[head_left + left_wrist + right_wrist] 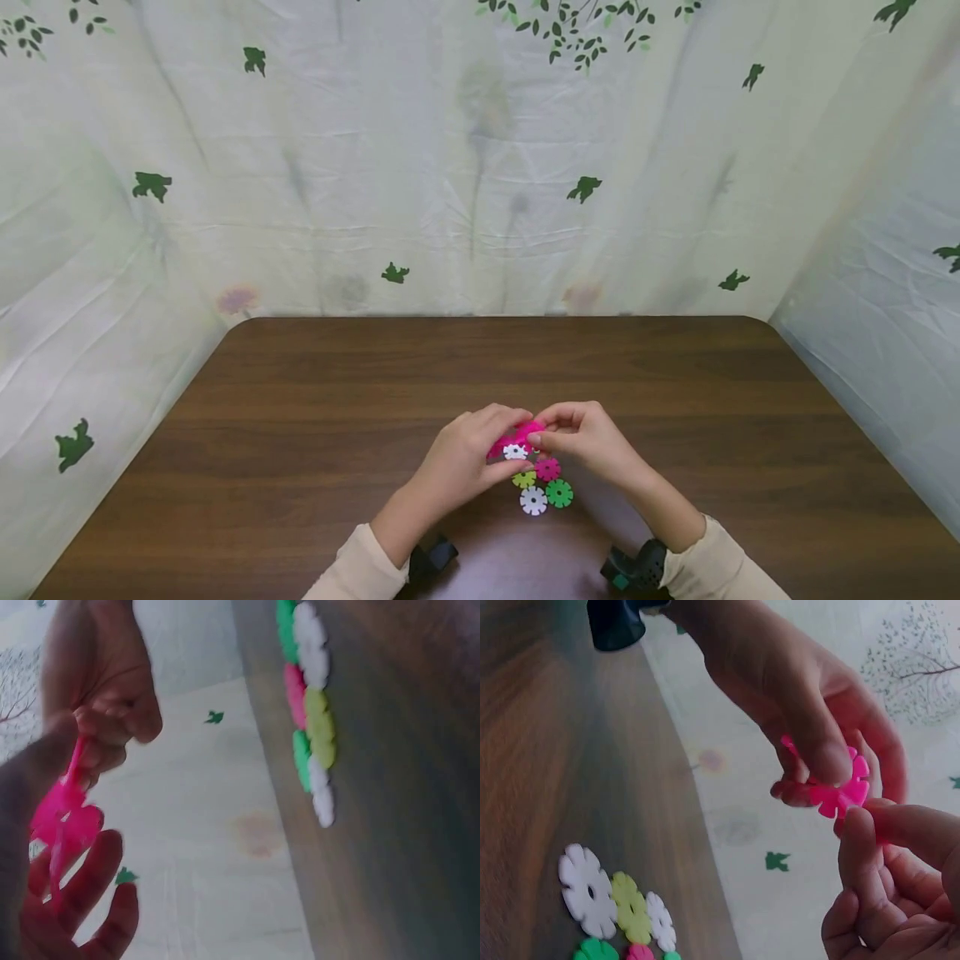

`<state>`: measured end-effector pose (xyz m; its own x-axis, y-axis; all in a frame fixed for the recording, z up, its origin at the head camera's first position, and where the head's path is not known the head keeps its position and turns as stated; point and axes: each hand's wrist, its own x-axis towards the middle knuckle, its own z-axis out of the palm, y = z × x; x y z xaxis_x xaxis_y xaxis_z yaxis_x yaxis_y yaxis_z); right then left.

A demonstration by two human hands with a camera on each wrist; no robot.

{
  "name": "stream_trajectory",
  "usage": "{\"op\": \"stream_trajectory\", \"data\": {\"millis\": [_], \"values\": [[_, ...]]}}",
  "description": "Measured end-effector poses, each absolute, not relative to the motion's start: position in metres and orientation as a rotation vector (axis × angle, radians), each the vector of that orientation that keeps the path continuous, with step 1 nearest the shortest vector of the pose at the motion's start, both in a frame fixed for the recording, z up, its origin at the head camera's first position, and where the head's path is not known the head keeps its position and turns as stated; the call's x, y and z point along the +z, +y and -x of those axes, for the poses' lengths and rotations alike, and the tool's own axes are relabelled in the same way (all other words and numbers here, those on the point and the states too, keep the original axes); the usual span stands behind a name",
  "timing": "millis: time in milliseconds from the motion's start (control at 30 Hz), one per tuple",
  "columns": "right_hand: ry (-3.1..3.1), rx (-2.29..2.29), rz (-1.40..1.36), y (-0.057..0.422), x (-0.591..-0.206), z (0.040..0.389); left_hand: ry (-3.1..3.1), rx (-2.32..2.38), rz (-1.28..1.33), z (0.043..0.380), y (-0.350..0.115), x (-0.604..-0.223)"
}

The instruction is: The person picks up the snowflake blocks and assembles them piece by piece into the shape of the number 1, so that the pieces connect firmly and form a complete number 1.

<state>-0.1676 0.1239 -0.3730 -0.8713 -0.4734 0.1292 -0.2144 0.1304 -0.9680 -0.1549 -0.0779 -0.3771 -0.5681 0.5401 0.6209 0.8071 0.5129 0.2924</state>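
Note:
Bright pink flower-shaped plastic discs (517, 437), notched at the rim, are held up between the two hands above the table. My left hand (467, 450) holds them, its thumb lying across one disc (840, 793) in the right wrist view. My right hand (592, 437) pinches the pink piece at its edge between thumb and forefinger. In the left wrist view the pink discs (66, 814) appear set at an angle to each other; fingers hide where they meet.
Below the hands, loose discs lie in two short rows on the brown table (300, 467): white (533, 501), green (559, 493), yellow (524, 480), pink (548, 469) and another white (515, 451). A pale leaf-print curtain (420, 167) stands behind. Black devices (637, 567) sit at both wrists.

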Motion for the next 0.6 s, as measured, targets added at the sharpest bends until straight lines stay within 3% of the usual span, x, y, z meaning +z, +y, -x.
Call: {"op": "stream_trajectory", "data": {"millis": [267,600], "values": [[2.302,-1.752,0.758,0.132,-0.377,0.162,-2.21,-0.718,1.01,0.158,-0.079,-0.38],[2.797,-1.21,0.798,0.155,-0.418,0.142,-2.226,-0.718,0.957,0.161,-0.085,-0.379]]}}
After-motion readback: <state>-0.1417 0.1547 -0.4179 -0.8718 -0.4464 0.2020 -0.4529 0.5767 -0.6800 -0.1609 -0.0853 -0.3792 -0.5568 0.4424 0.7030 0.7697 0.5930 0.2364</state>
